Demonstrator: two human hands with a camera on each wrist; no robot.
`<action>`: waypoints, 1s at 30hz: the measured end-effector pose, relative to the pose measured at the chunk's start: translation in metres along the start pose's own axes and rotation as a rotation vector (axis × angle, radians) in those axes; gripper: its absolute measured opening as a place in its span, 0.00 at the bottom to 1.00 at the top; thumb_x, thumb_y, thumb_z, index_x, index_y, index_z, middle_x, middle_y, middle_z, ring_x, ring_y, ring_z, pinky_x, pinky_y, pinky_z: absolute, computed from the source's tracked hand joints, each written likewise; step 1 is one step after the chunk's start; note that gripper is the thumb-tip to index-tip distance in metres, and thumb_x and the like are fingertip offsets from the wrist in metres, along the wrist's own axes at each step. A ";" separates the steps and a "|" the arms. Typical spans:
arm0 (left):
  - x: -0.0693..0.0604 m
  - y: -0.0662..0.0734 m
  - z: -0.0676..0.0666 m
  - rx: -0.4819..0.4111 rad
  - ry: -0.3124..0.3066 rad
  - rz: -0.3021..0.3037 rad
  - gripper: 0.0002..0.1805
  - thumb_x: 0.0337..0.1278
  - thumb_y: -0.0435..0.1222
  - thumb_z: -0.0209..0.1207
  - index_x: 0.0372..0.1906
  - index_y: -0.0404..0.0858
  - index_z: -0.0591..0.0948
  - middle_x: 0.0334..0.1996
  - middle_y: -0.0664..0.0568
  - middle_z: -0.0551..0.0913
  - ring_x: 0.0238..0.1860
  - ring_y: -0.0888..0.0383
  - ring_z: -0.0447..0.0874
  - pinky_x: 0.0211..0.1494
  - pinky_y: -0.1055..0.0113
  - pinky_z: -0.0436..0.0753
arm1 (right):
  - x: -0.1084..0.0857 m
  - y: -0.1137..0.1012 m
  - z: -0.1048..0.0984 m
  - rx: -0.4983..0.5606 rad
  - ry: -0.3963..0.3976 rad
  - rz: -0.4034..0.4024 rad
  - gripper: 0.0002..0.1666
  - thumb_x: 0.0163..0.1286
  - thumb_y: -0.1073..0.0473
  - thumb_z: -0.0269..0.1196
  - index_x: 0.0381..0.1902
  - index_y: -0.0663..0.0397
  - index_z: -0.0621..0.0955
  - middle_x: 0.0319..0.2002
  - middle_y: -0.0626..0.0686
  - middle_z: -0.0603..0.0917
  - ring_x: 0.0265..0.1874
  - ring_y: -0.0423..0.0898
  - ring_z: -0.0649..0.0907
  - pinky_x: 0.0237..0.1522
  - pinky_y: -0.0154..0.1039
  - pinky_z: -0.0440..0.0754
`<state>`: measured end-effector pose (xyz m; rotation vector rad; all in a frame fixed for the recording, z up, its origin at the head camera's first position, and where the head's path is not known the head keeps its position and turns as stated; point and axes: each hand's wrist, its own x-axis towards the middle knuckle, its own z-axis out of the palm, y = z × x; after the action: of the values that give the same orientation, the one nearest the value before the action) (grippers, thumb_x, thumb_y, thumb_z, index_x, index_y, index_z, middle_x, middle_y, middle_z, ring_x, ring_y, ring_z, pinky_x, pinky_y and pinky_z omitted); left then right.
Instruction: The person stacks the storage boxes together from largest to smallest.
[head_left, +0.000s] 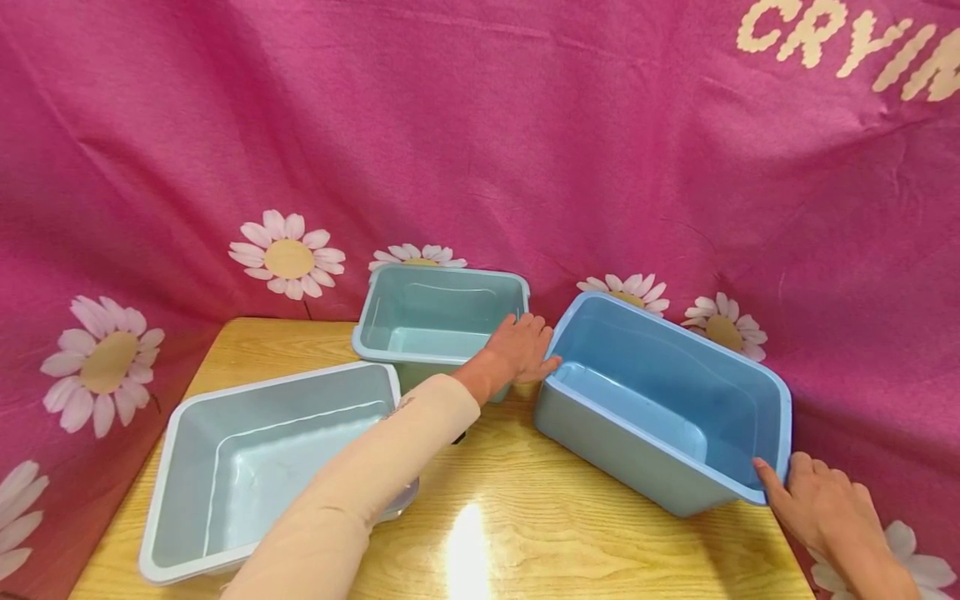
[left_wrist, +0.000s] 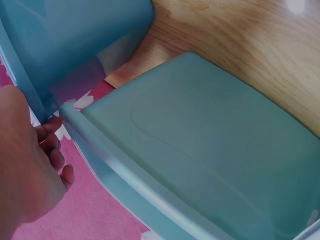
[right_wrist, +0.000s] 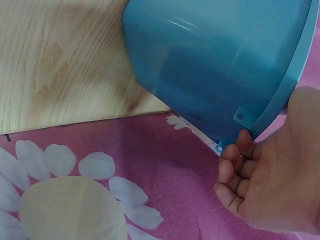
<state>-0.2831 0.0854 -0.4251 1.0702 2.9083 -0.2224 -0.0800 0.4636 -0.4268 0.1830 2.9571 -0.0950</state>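
Note:
A blue plastic bin is at the right of the wooden table, between my two hands. My left hand holds the rim at its left end, thumb over the edge. In the left wrist view, that hand's fingers curl below the rim, close to the green bin's corner. My right hand grips the right end, thumb inside and fingers beneath the rim. The right wrist view shows those fingers curled by the small tabs under the rim. Whether the bin's base touches the table cannot be told.
A green bin stands at the back, just left of the blue one. A larger grey bin sits at the left front, partly behind my left sleeve. Pink flowered cloth hangs behind the wooden table.

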 end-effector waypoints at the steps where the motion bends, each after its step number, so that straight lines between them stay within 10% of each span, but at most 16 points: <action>1: 0.000 0.000 0.001 -0.005 0.001 0.002 0.29 0.73 0.59 0.40 0.61 0.42 0.73 0.54 0.51 0.72 0.57 0.55 0.68 0.62 0.58 0.66 | 0.000 0.001 0.000 0.002 -0.003 -0.003 0.40 0.77 0.34 0.43 0.32 0.70 0.71 0.23 0.56 0.72 0.23 0.55 0.75 0.28 0.55 0.71; 30: 0.000 -0.007 0.008 -0.075 0.040 0.094 0.26 0.69 0.58 0.45 0.51 0.39 0.72 0.43 0.51 0.72 0.49 0.55 0.69 0.55 0.62 0.65 | -0.002 0.004 0.007 0.020 0.116 -0.040 0.22 0.76 0.50 0.47 0.27 0.61 0.69 0.22 0.55 0.68 0.31 0.63 0.75 0.34 0.62 0.65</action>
<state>-0.2878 0.0785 -0.4323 1.2093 2.8655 -0.0899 -0.0761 0.4663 -0.4330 0.1363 3.0775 -0.1232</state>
